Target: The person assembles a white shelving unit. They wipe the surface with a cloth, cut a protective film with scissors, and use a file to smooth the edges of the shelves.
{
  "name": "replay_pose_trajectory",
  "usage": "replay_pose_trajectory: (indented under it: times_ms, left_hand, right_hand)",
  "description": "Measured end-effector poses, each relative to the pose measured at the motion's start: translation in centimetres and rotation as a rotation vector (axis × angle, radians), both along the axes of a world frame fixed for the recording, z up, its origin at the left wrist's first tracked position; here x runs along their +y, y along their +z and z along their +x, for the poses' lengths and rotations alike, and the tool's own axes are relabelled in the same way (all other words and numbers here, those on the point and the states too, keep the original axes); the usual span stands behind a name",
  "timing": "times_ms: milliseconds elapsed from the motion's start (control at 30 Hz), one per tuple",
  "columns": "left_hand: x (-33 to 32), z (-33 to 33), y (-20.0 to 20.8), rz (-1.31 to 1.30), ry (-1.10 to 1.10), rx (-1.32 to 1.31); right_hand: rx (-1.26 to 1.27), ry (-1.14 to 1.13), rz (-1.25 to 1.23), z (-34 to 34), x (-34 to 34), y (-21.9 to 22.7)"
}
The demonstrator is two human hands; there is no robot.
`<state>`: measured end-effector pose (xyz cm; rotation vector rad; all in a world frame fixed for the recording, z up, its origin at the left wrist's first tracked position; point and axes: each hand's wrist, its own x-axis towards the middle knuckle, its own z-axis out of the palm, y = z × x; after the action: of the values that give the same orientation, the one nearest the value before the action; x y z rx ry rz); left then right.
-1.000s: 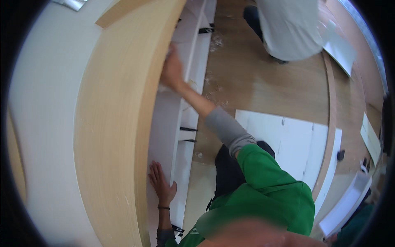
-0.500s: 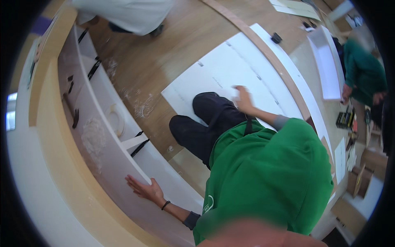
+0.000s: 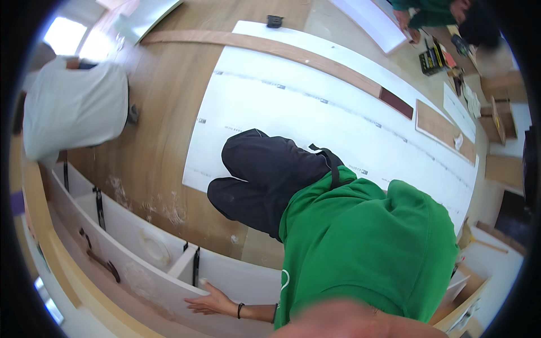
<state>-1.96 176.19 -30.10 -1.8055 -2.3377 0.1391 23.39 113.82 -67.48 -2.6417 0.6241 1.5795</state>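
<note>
My left hand (image 3: 213, 302) lies with fingers apart on the long white panel (image 3: 177, 290) of a cabinet carcass at my left side, its thumb over the panel's edge. A dark band circles the wrist. Close to it, a white divider (image 3: 183, 262) and a black drawer slide (image 3: 196, 267) stand inside the carcass. A pale ring-shaped roll (image 3: 155, 249) sits in the neighbouring compartment. On the panel's far side lies a brown curved tool (image 3: 104, 265), perhaps a hammer. My right hand is out of sight, and my green top covers the right side.
A large white board (image 3: 315, 118) covers the floor beside my knees, with a long wooden strip (image 3: 304, 54) along it. Shavings (image 3: 169, 208) litter the wooden floor. A person in white (image 3: 79, 107) bends at the left. Another, in green (image 3: 428, 11), works by a white box (image 3: 375, 22).
My view has swung to the right, showing more of the white board. My right hand has gone out of view. My left hand stays on the white panel.
</note>
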Motion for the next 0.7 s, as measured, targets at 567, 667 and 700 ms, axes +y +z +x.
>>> replay_pose_trajectory:
  times_ms: [567,667,700]
  left_hand:
    - [0.2,38.3,-2.5,0.095,-1.685,-0.392]
    - [-2.8,40.2,-4.1,0.024,-1.782,-0.347]
    - [-4.2,40.9,-4.6,0.001,-1.829,-0.365]
  right_hand:
    - [-0.343,-0.798,0.054,-13.0,11.3,-10.5]
    - [-0.398,-0.832,0.028,-12.0,11.8,-8.3]
    - [-0.416,-0.859,0.036,-12.6,11.2,-8.2]
